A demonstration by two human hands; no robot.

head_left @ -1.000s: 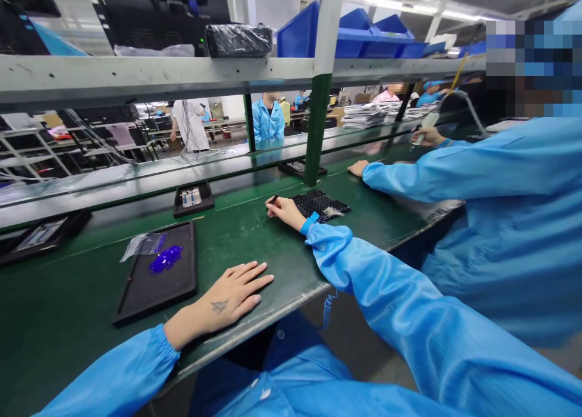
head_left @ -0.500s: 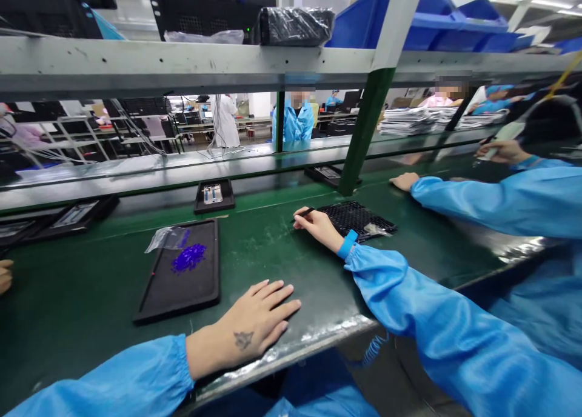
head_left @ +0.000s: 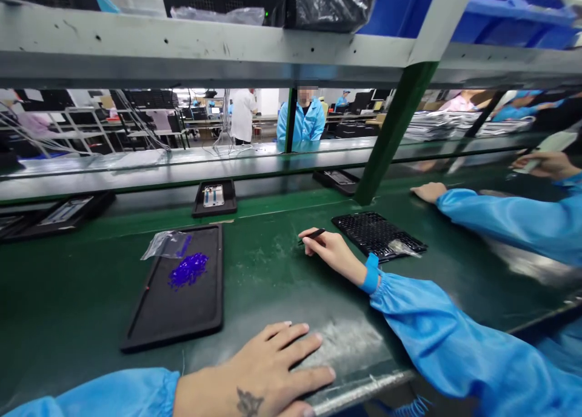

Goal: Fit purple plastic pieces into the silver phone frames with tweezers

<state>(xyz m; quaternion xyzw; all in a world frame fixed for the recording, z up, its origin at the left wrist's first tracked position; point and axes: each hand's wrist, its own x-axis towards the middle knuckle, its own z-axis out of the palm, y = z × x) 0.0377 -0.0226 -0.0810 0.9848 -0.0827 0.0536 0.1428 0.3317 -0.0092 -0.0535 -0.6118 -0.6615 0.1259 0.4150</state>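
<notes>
My left hand lies flat, palm down, on the green bench top near its front edge, fingers spread and holding nothing. My right hand pinches slim black tweezers, their tips pointing left just above the bench. Left of both hands is a shallow black tray. It bears a heap of tiny blue-violet parts and a clear plastic bag overhanging its far left corner. Beyond my right wrist rests a black gridded tray with a small clear bag on it.
Black trays with metal-looking parts line the back, including a small one. A slanted green post rises behind the gridded tray to an overhead shelf. At right, a co-worker's blue sleeve reaches onto the bench.
The view has tilted and shifted, so the bench things sit lower and my left hand is partly cut off. A co-worker's hand at the left edge has left view. My right hand still grips the tweezers.
</notes>
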